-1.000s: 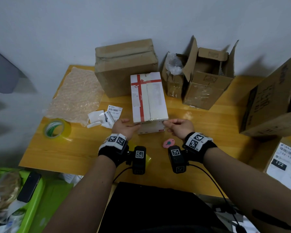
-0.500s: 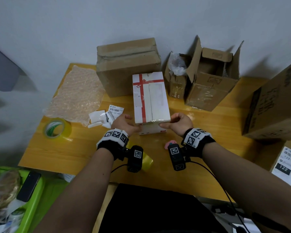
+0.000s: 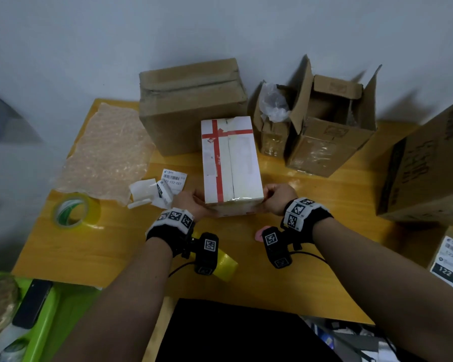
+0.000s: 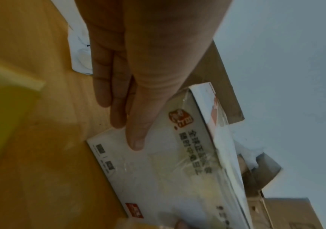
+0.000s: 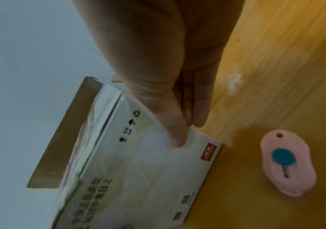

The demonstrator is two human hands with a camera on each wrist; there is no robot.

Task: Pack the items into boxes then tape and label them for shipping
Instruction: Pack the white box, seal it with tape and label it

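Observation:
A white box (image 3: 230,163) with red stripes lies lengthwise on the wooden table (image 3: 115,244), its seam and near edge covered with clear tape. My left hand (image 3: 191,202) holds its near left corner. In the left wrist view the thumb of that hand (image 4: 126,133) presses the printed end face (image 4: 158,170) and the fingers lie along the side. My right hand (image 3: 275,199) holds the near right corner the same way. In the right wrist view my right hand (image 5: 187,131) has its thumb on the end face of the white box (image 5: 138,162).
A pink box cutter (image 5: 287,162) lies just right of the box's near end. Tape rolls (image 3: 73,211), (image 3: 225,265), shipping labels (image 3: 174,177) and bubble wrap (image 3: 107,152) lie to the left. A closed carton (image 3: 191,105) and open cartons (image 3: 330,126) stand behind; a big carton (image 3: 429,163) stands to the right.
Both hands have slid outward along the box's near end, from the top front edge to the two corners. The box has barely moved.

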